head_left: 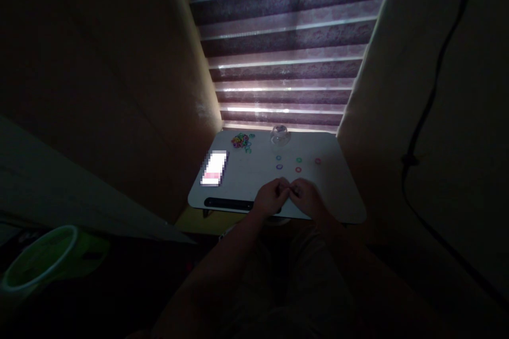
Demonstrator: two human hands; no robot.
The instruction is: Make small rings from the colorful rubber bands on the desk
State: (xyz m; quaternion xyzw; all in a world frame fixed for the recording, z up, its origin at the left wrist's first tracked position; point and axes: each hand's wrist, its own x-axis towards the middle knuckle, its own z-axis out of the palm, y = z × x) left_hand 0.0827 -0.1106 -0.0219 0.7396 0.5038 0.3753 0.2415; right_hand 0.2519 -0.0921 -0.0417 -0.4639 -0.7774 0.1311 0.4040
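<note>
My left hand (271,197) and my right hand (307,198) rest together at the near edge of a small white lap table (342,190). Their fingertips meet in a pinch over something too small and dark to make out. Just beyond the hands lie several loose small coloured rings (298,164), blue, green and pink. A heap of mixed coloured rings (240,141) sits at the table's far left. A small clear round container (280,135) stands at the far middle.
A lit phone (214,168) lies on the table's left side. A dark slot (228,203) runs along the front edge. Striped blinds (286,63) hang behind, with padded walls either side. A green bucket (40,262) is at lower left and a black cable (421,132) at right.
</note>
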